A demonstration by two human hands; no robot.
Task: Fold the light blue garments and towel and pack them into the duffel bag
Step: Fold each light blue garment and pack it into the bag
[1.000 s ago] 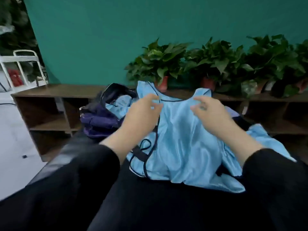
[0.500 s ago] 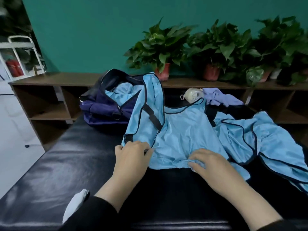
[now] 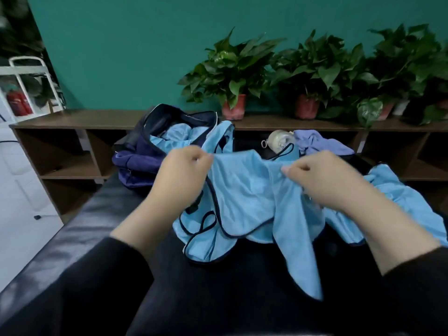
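We see both hands pinching a light blue garment (image 3: 244,190) above the black bench (image 3: 72,241): left hand (image 3: 180,170), right hand (image 3: 324,180). The open duffel bag (image 3: 143,161) sits far left.

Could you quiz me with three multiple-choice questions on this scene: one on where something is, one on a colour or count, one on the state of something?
1. Where is the duffel bag?
A. on the black padded table, far left of the garment
B. on the wooden shelf
C. on the floor

2. What colour is the trim on the light blue garment?
A. red
B. dark
C. yellow

3. What are the hands doing?
A. both lie flat on the table
B. both pinch the garment's upper edge, lifting it
C. one zips the bag

Answers:
1. A: the bag sits on the table, in front of the shelf.
2. B: dark piping runs along the edges.
3. B: the left hand and the right hand each grip the cloth, which hangs down between them.
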